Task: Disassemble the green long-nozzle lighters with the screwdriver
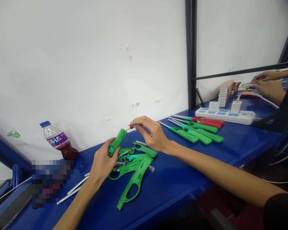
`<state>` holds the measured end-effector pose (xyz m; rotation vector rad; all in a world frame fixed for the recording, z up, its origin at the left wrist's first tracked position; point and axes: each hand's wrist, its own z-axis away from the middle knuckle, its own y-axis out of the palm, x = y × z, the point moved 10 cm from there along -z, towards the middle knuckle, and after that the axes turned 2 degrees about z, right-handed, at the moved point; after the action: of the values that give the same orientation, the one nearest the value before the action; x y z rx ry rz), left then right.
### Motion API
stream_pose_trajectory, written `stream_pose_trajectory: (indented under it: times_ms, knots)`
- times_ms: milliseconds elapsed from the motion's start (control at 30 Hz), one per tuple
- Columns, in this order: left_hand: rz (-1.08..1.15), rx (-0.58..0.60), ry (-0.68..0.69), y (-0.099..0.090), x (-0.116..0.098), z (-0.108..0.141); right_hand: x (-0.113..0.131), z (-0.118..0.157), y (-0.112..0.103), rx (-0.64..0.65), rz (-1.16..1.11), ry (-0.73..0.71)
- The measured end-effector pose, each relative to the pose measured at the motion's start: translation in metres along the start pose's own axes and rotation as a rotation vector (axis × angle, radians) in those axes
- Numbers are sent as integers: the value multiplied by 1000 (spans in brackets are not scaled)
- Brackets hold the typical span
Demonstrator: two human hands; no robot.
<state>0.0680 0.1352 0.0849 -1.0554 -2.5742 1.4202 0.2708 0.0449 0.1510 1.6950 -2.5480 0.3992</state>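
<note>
My left hand (101, 164) is closed around the handle of a green long-neck lighter (118, 140), tilted up off the table. Between the fingertips of my right hand (151, 132) is a small screwdriver (132, 127) with a reddish handle. Its thin shaft points left, and the tip meets the upper end of the lighter; the exact contact is too small to make out. Below both hands lies a pile of loose green lighter shells (140, 169), with small inner parts among them. A clear fuel tank (151, 168) pokes out at the pile's right. Silver metal tubes (72, 193) lie beside my left forearm.
Several green lighters (201, 135) and red lighters (207, 121) lie in a row at the right. Behind them is a white power strip (225, 115). A bottle of dark red drink (59, 140) stands against the wall. Another person's hands (270, 88) work beyond the black frame (191, 57).
</note>
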Motion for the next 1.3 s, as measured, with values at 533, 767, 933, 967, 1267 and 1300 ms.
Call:
stream_pose_trajectory:
  times_ms: [533,767,933,967,1267,1300]
  knots:
    - [-7,4,21,2,-1,1,-5,0,0,-33,36,-4]
    - [-11,8,27,3,-2,1,-1,0,1,-13,69,-32]
    - [-7,6,26,2,-4,2,0,1,1,-14,31,-14]
    - [-6,4,26,2,-4,2,-1,1,-1,-27,25,1]
    - [-8,13,38,4,-2,2,-12,0,-7,-90,11,54]
    - [-9,17,37,5,-2,2,-12,0,-7,-85,10,56]
